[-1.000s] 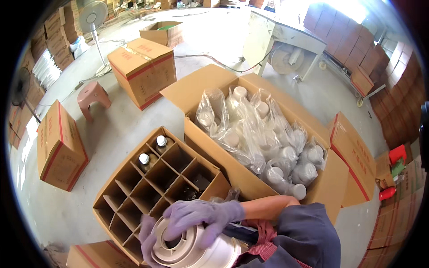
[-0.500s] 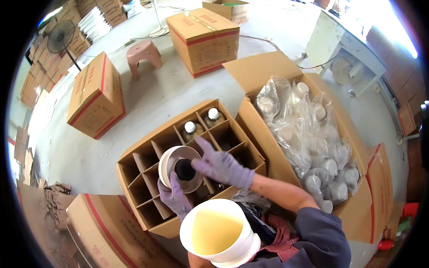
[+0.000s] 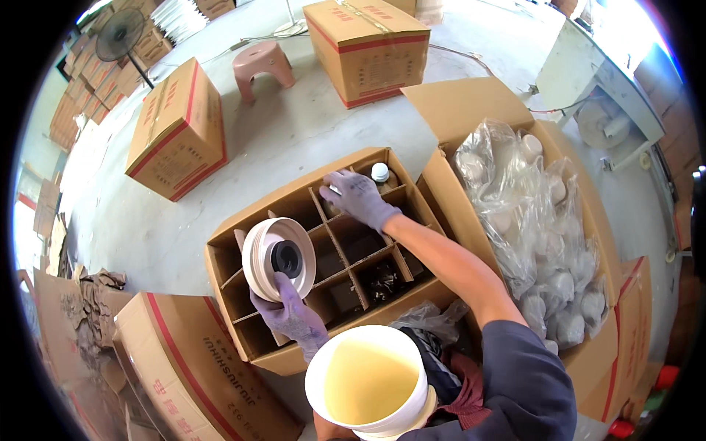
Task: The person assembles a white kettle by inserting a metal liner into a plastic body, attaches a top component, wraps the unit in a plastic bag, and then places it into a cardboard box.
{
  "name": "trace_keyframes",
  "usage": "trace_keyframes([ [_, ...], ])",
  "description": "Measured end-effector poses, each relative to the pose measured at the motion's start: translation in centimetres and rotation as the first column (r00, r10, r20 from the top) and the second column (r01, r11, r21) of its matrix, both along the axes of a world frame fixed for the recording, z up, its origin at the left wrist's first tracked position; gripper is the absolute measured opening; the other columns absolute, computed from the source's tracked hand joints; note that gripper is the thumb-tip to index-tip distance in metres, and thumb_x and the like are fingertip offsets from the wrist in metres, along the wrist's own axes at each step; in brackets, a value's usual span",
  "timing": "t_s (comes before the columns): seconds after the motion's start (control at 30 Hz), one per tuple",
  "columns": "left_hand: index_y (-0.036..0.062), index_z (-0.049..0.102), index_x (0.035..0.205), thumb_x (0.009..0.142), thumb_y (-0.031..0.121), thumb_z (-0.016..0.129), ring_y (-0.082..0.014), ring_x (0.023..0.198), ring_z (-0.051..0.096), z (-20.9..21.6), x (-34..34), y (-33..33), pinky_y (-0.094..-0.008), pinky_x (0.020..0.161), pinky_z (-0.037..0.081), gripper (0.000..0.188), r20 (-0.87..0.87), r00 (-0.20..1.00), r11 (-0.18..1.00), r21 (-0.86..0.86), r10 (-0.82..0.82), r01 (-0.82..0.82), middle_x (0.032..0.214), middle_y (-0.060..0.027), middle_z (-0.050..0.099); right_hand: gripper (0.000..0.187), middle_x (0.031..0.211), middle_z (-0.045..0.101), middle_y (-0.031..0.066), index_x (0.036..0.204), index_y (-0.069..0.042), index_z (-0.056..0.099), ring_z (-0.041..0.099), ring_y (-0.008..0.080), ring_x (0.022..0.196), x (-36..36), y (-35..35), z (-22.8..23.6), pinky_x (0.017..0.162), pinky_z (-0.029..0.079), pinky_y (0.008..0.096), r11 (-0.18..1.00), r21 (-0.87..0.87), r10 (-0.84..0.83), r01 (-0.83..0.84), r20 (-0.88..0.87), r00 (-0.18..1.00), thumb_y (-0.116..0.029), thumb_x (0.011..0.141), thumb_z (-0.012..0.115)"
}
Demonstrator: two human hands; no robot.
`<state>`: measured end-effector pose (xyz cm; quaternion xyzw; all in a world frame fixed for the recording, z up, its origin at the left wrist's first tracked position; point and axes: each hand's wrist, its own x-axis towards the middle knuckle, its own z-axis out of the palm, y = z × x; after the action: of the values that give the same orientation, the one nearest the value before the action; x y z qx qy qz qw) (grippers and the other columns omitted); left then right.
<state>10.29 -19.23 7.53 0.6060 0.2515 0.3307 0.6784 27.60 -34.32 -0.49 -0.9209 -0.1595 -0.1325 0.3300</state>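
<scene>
My left hand (image 3: pixel 294 312), in a lilac glove, grips a round white plastic tub (image 3: pixel 252 257) over a divided carton (image 3: pixel 294 360). Its open end faces up, with a black disc (image 3: pixel 287 259) in the middle under my thumb. My right hand (image 3: pixel 360 197), gloved alike, reaches to the carton's far side. Its fingers close around the white cap (image 3: pixel 334 189) of a bottle standing in a compartment; the bottle's body is mostly hidden. A second white-capped bottle (image 3: pixel 380 173) stands in the far corner compartment. Crumpled dark plastic (image 3: pixel 384 281) lies in a near compartment.
A large open carton (image 3: pixel 434 187) of bagged white-capped bottles (image 3: pixel 507 213) is at the right. Against my body stands a white bucket (image 3: pixel 423 393). Closed cartons (image 3: pixel 176 128), a pink stool (image 3: pixel 262 62) and a fan (image 3: pixel 121 35) stand beyond; another carton (image 3: pixel 198 360) is at lower left.
My right hand has left the tub and reached away to the nearer-left bottle's cap. The left hand still holds the tub, now tipped a little. The whole view has shifted somewhat.
</scene>
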Motion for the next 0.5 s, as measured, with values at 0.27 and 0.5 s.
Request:
trace_keyframes([
  [0.27,0.0072,0.031,0.148,0.098,0.036,0.044,-0.0296,0.132,0.044,-10.8,-0.6,3.4,-0.046,0.112,0.035,0.06,0.196,0.882,0.862,-0.206,-0.428,0.464,0.146,-0.0167,0.041,0.041,0.101,0.067,0.0147,0.104,-0.011,0.063,0.067,0.0305,0.097,3.1,0.7,-4.1,0.083,0.052,0.042,0.925,-0.365,0.119,-0.105,0.015,0.993,-0.034,0.072,0.072],
  [0.5,0.0216,0.023,0.153,0.088,0.064,0.051,-0.0394,0.137,0.036,-6.4,2.0,0.7,-0.0664,0.111,0.027,0.083,0.448,0.53,0.241,-0.555,-0.72,0.796,0.157,-0.0147,0.025,0.036,0.09,0.057,0.0104,0.098,-0.01,0.057,0.057,0.0273,0.083,-9.3,-1.6,16.4,0.072,0.042,0.0422,0.883,-0.339,0.465,-0.324,0.538,0.703,-0.035,0.073,0.065],
])
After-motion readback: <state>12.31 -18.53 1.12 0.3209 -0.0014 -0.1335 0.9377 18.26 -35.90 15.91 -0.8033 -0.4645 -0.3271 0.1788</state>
